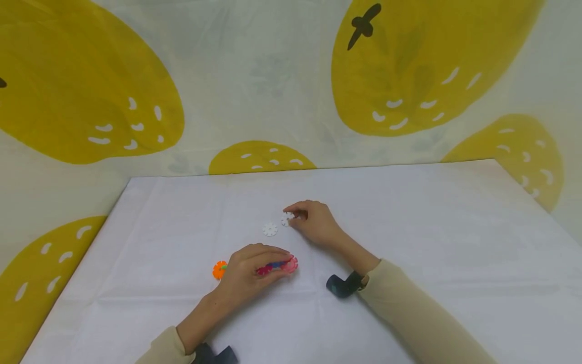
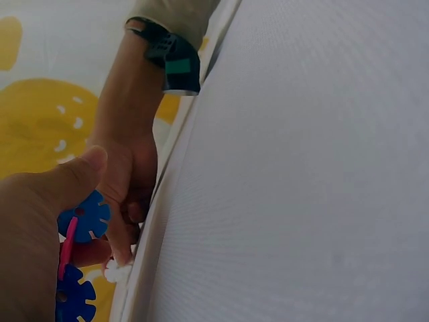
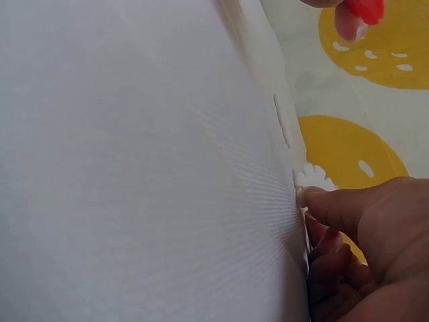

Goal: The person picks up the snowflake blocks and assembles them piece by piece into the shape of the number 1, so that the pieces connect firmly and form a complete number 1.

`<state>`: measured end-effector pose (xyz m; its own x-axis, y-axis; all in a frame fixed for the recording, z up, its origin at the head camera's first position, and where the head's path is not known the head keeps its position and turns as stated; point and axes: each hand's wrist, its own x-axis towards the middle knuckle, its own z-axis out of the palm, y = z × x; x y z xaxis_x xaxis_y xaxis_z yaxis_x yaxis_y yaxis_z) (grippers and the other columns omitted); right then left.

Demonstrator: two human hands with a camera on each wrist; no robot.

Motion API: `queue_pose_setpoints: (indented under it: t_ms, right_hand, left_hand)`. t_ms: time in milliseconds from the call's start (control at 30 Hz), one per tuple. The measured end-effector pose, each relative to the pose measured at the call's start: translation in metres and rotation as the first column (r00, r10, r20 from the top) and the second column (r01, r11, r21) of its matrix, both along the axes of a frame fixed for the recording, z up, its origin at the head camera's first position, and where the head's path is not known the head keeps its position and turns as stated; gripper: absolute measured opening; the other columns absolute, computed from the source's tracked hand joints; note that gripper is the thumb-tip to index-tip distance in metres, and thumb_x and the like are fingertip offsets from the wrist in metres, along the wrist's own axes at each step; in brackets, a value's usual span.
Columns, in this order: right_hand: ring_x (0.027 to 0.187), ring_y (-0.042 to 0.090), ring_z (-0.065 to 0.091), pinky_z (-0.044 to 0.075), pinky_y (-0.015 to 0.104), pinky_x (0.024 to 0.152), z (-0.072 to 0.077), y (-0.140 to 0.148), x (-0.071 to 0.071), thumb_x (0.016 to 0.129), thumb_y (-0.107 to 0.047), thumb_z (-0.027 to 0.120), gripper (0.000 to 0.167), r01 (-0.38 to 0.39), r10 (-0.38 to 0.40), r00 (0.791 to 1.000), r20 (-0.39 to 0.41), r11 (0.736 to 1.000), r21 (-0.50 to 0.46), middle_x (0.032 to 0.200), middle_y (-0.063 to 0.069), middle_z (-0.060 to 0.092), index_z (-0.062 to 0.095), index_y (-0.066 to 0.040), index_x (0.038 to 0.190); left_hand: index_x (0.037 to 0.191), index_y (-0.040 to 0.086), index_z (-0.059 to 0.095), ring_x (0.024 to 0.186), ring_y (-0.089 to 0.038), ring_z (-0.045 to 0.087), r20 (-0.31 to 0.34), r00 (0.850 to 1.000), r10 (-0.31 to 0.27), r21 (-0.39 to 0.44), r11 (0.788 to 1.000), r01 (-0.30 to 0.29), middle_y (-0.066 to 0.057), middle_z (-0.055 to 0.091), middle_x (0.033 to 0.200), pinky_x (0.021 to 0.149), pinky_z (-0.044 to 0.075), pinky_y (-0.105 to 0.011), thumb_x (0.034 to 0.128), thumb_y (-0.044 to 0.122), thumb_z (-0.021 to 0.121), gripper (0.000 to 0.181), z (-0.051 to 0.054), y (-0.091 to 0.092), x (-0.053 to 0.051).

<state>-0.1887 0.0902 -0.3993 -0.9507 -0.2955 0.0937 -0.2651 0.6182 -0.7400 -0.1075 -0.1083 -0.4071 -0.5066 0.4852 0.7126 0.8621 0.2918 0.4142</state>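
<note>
My left hand (image 1: pixel 247 265) holds a string of notched plastic discs joined edge to edge. A pink disc (image 1: pixel 291 264) shows at its fingertips, and in the left wrist view there are two blue discs (image 2: pixel 92 216) with a magenta one between them. An orange disc (image 1: pixel 219 270) with a bit of green sticks out on the far side of that hand; whether it joins the string is hidden. Farther back, my right hand (image 1: pixel 317 223) pinches a white notched disc (image 1: pixel 286 219) between thumb and finger. Another white disc (image 1: pixel 270 229) lies flat on the table just left of it.
A white cloth covers the table (image 1: pixel 432 217), with faint creases across it. Behind stands a pale curtain (image 1: pixel 273 76) printed with big yellow shapes. Each wrist wears a dark camera mount (image 1: pixel 343 285) near the sleeve.
</note>
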Motion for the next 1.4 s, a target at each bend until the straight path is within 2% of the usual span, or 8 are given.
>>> queue_pose_setpoints:
  t_ms: [167,300,600,867,967,1133,1333,1400]
  right_hand:
    - [0.077,0.014,0.057,0.046,0.03,0.072,0.001,0.004,0.003,0.086,-0.016,0.072,0.018,0.02,-0.018,0.999,0.033,0.997,-0.068,0.083,-0.004,0.064,0.073,-0.019,0.104]
    - [0.075,0.015,0.058,0.047,0.031,0.072,0.005,0.011,0.011,0.086,-0.019,0.073,0.02,0.027,-0.021,0.998,0.058,0.993,-0.117,0.081,-0.003,0.063,0.073,-0.019,0.106]
    - [0.069,0.018,0.063,0.049,0.029,0.071,0.006,0.033,0.035,0.088,-0.018,0.07,0.025,-0.009,0.055,0.985,0.165,0.964,-0.267,0.077,0.004,0.065,0.07,-0.019,0.114]
    - [0.077,0.021,0.066,0.052,0.033,0.077,0.01,0.047,0.062,0.087,-0.024,0.072,0.025,0.022,0.052,0.969,0.24,0.955,-0.295,0.083,0.006,0.065,0.071,-0.024,0.112]
    - [0.076,0.022,0.066,0.052,0.031,0.075,0.009,0.049,0.069,0.086,-0.02,0.073,0.025,0.015,0.067,0.967,0.247,0.949,-0.315,0.081,0.006,0.067,0.071,-0.021,0.111]
    - [0.073,0.026,0.065,0.053,0.029,0.07,0.005,0.05,0.075,0.086,-0.014,0.072,0.027,-0.059,0.156,0.96,0.235,0.926,-0.374,0.079,0.008,0.068,0.071,-0.01,0.112]
    - [0.07,0.025,0.064,0.052,0.028,0.065,-0.001,0.049,0.078,0.084,-0.019,0.074,0.025,-0.069,0.163,0.956,0.245,0.932,-0.355,0.077,0.007,0.068,0.073,-0.014,0.109]
    - [0.07,0.026,0.064,0.052,0.028,0.064,-0.002,0.048,0.078,0.084,-0.019,0.075,0.025,-0.072,0.169,0.956,0.239,0.926,-0.37,0.077,0.007,0.068,0.073,-0.014,0.108]
  left_hand:
    - [0.098,0.007,0.075,0.087,-0.012,0.067,-0.009,1.0,0.006,0.001,1.0,-0.006,-0.002,0.072,0.095,0.077,0.051,-0.023,0.0658,0.007,0.087,0.034,-0.001,0.0,0.0]
    - [0.098,0.007,0.075,0.088,-0.012,0.067,-0.02,1.0,0.015,0.002,1.0,-0.015,-0.001,0.072,0.096,0.077,0.051,-0.023,0.0662,0.007,0.086,0.034,-0.003,0.0,-0.001]
    - [0.098,0.007,0.075,0.087,-0.013,0.067,-0.031,0.999,0.031,-0.003,1.0,-0.031,-0.001,0.072,0.094,0.076,0.052,-0.024,0.0677,0.007,0.086,0.032,-0.004,-0.002,-0.003]
    - [0.1,0.007,0.075,0.085,-0.012,0.066,-0.009,0.999,0.045,-0.019,0.999,-0.046,0.0,0.072,0.094,0.073,0.051,-0.021,0.0655,0.006,0.087,0.036,-0.004,-0.003,-0.003]
    - [0.1,0.007,0.075,0.084,-0.012,0.066,-0.011,0.999,0.045,-0.016,0.999,-0.046,0.0,0.072,0.094,0.072,0.051,-0.02,0.0653,0.006,0.087,0.036,-0.005,-0.002,-0.004]
    - [0.099,0.007,0.075,0.084,-0.012,0.066,-0.027,0.999,0.042,-0.001,0.999,-0.042,0.0,0.072,0.094,0.072,0.051,-0.02,0.065,0.006,0.087,0.036,-0.007,-0.002,-0.004]
    - [0.1,0.008,0.075,0.081,-0.011,0.066,-0.026,0.999,0.028,0.012,1.0,-0.027,0.0,0.072,0.093,0.07,0.05,-0.018,0.0658,0.006,0.086,0.036,-0.007,-0.002,-0.002]
    - [0.1,0.008,0.075,0.08,-0.011,0.065,-0.021,0.999,0.027,0.008,1.0,-0.027,0.0,0.072,0.093,0.07,0.05,-0.018,0.066,0.006,0.086,0.036,-0.007,-0.002,-0.001]
